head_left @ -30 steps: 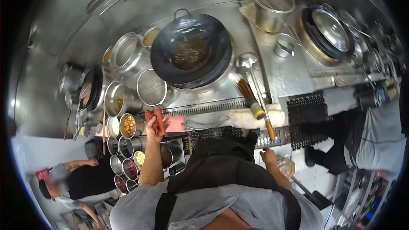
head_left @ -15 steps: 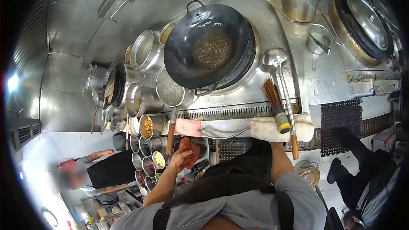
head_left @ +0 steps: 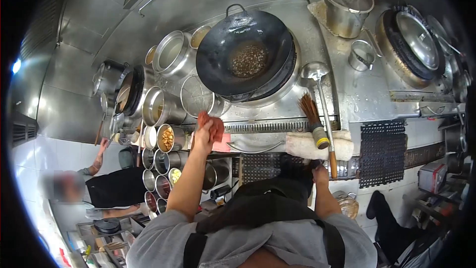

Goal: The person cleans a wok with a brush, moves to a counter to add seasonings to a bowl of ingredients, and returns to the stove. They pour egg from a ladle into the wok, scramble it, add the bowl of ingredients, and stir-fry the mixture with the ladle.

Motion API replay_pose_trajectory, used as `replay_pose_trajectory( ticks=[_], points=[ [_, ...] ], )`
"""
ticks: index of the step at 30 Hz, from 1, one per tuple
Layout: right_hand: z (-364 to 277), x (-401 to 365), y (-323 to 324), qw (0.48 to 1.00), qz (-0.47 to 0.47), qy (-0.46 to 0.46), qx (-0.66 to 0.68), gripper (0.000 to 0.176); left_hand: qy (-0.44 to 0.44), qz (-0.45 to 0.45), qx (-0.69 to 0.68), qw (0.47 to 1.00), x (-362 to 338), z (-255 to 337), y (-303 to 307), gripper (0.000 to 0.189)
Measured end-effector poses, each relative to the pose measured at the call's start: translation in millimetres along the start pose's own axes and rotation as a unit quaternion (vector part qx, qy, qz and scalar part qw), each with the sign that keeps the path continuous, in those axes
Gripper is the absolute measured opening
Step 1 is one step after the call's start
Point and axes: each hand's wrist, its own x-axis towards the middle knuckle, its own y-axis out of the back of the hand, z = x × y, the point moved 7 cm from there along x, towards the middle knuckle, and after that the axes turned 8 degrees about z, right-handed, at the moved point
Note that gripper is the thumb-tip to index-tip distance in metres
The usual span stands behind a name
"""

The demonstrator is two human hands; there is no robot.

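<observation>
My left hand (head_left: 203, 139) is closed round a bunched red cloth (head_left: 214, 128), held at the counter's front edge over the handle end of the wire skimmer (head_left: 197, 94). Just beyond is the black wok (head_left: 218, 69), which holds small browned bits in oil (head_left: 249, 61). My right hand (head_left: 321, 173) hangs low by the counter front, near the wooden handle of the steel ladle (head_left: 322, 89); its fingers do not show clearly. Left of the ladle, a bamboo wok brush (head_left: 312, 116) rests on a folded whitish towel (head_left: 297, 145).
Steel pots (head_left: 161, 106) stand left of the wok, with small ingredient tins (head_left: 166, 139) below them. A pink cloth (head_left: 222, 142) lies on the front ledge beside a curved metal handle (head_left: 255, 148). Another person (head_left: 114, 188) is at the left; a dark-clothed leg (head_left: 384, 223) shows at right.
My left hand has risen with the red cloth from below the ledge to the skimmer handle. My right hand has come out from under the towel's edge. The view has shifted slightly.
</observation>
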Motion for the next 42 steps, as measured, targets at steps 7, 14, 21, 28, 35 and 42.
replay_pose_trajectory(
  ticks=[7,14,21,28,35,42],
  points=[
    [65,-84,114,0.987,0.059,-0.081,-0.126,0.021,0.183,-0.160,-0.015,0.970,41,-21,-95,0.025],
    [60,-144,167,0.981,0.053,-0.149,-0.112,0.027,0.172,-0.148,-0.029,0.973,67,-51,-141,0.014],
    [24,-139,151,0.990,0.039,-0.113,-0.074,0.025,0.157,-0.144,-0.054,0.975,29,-4,-109,0.016],
    [-5,-122,150,0.994,0.036,-0.099,-0.037,0.023,0.221,-0.196,-0.017,0.955,-42,39,-98,0.018],
    [-1,-99,149,0.995,0.047,-0.061,-0.067,0.025,0.290,-0.218,-0.077,0.929,-47,16,-120,0.018],
    [4,-114,175,0.990,0.079,-0.093,-0.074,0.025,0.154,-0.195,-0.162,0.955,34,-37,-121,0.025]
  ],
)
